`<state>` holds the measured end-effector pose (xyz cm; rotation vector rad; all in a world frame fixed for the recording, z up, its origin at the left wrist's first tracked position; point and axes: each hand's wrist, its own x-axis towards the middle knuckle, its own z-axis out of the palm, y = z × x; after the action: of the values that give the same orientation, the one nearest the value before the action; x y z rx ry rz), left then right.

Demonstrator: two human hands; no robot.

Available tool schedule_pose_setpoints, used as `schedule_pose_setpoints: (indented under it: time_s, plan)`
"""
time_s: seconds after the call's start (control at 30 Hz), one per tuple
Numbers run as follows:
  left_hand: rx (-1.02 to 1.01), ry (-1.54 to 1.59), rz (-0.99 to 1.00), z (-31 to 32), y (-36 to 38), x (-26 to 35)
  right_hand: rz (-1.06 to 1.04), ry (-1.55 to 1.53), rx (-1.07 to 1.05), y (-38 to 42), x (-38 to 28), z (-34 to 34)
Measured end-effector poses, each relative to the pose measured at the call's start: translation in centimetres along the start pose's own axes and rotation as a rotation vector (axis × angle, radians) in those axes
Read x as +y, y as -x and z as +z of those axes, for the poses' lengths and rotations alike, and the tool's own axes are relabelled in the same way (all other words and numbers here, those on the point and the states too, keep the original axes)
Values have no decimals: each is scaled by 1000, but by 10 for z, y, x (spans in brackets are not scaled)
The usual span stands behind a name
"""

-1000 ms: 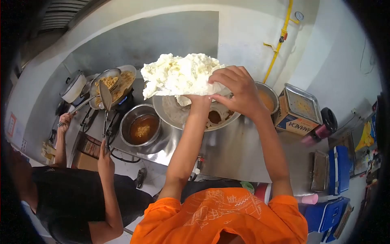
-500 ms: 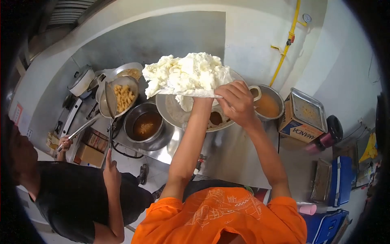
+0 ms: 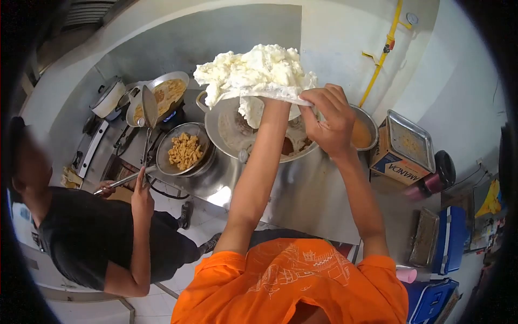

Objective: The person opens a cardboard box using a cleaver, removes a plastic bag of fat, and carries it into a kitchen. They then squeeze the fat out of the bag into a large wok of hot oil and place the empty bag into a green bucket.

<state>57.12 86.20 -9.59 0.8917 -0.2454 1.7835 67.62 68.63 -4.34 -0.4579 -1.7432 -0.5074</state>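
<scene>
A large lumpy white mass [image 3: 256, 70] is held up above a wide metal pan [image 3: 224, 137], with some of it hanging below a thin whitish sheet [image 3: 270, 93]. My left hand is hidden beneath or inside the sheet; only its wrist and forearm show, so its fingers cannot be made out. At the sheet's right edge, my right hand [image 3: 330, 120] is closed in a pinch on it. Brown powder or sauce [image 3: 287, 147] shows in the pan, partly behind my left forearm.
At left a co-worker in black [image 3: 97, 237] holds a skimmer [image 3: 149, 108] and a strainer of fried pieces [image 3: 184, 151] over a bowl. Behind are a frying pan [image 3: 170, 92] and white pot [image 3: 108, 97]. Right: a liquid-filled pot [image 3: 361, 135] and a tray [image 3: 413, 143] on a box.
The white mass and both my hands are higher in view, slightly right. The co-worker's strainer of fried pieces has moved right and down, from near the frying pan to over the bowl.
</scene>
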Motion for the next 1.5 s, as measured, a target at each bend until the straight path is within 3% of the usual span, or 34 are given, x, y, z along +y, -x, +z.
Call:
schedule_pose_setpoints:
  time_s: [0.1, 0.13, 0.23, 0.97, 1.17, 1.2, 1.3, 1.33, 1.37, 1.43, 1.5]
  plan:
    - [18, -96, -16, -6, -8, -6, 41, 15, 22, 1, -4, -4]
    - [124, 98, -89, -7, -17, -9, 27, 17, 35, -2, -9, -8]
    - [131, 365, -129, 6, -8, 3, 22, 12, 43, -4, -12, -11]
    - [-33, 69, -45, -31, -24, 15, 12, -2, 60, -10, -44, -25]
    - [-131, 416, 0, -1, -16, 28, 244, 24, 89, -14, -30, -33]
    - [5, 343, 27, 3, -15, 30, 234, 16, 87, -14, -30, -33]
    - [29, 448, -24, 1, -16, 23, 207, 20, 92, -15, -32, -33]
    - [-297, 549, -41, -7, -22, 21, 218, 13, 89, -16, -34, -33]
    - [-299, 545, -32, -3, -19, 23, 230, 6, 86, -17, -36, -32]
    - [-16, 273, 2, 4, -13, 24, 236, -1, 70, -19, -36, -31]
    - [30, 288, -41, 2, -15, 18, 244, -1, 56, -22, -39, -33]
